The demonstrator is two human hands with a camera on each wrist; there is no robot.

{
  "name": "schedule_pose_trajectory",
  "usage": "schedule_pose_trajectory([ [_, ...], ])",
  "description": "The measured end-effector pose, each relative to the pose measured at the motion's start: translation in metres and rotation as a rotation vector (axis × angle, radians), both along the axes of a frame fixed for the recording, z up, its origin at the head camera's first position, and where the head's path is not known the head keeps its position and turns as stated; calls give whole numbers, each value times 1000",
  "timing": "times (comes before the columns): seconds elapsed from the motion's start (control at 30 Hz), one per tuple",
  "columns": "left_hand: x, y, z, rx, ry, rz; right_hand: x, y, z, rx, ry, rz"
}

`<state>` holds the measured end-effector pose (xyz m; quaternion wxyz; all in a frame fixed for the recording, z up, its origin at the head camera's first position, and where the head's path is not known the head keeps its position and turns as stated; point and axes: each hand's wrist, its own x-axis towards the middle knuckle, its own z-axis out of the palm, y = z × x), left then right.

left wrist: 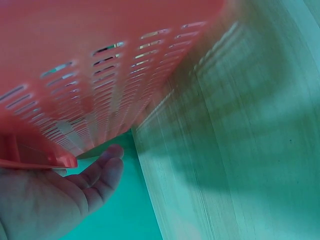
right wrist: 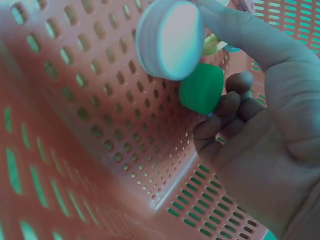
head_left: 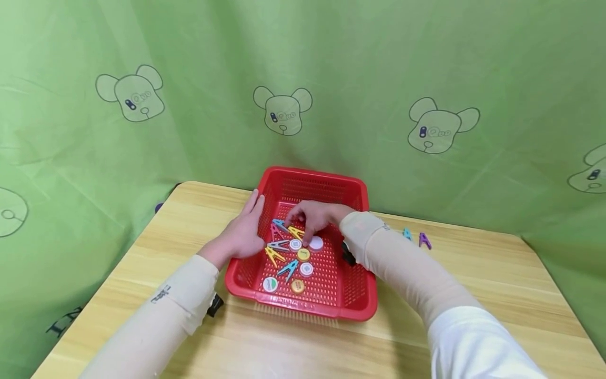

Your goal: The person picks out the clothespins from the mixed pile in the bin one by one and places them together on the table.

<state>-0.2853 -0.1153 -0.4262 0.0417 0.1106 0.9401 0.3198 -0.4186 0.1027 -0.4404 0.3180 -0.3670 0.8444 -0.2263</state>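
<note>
A red plastic basket [head_left: 305, 308] holds clothespins and bottle caps. My left hand [head_left: 240, 234] holds its left rim, with the thumb over the top; the left wrist view shows the fingers [left wrist: 107, 172] below the rim, outside the wall. Inside the basket is my right hand [head_left: 318, 216], its fingers bent and spread from the thumb. The fingertips are close to a yellow clothespin [head_left: 296, 232], and the thumb is beside a white cap [head_left: 316, 243]. A green cap [right wrist: 201, 89] shows right by the fingers in the right wrist view; I cannot tell whether they touch it.
Other clothespins, such as a blue one [head_left: 289, 269], and several caps lie on the basket floor. A purple clothespin [head_left: 424, 240] and a blue one [head_left: 407, 233] are on the wooden table [head_left: 487, 295] to the right. A green curtain [head_left: 350, 63] hangs behind the table.
</note>
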Motion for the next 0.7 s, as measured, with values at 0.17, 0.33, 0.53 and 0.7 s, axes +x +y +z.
schedule_pose_trajectory([
  [0.17,0,0,1,-2,5,-1,1,-2,1,-9,5,1],
  [0.33,1,-1,2,17,-13,-1,3,-2,0,3,-8,-45],
  [0.53,0,-1,4,24,-15,1,1,-2,2,6,7,-66],
  [0.7,0,-1,4,-2,-8,-2,1,-1,1,-2,-6,-64],
])
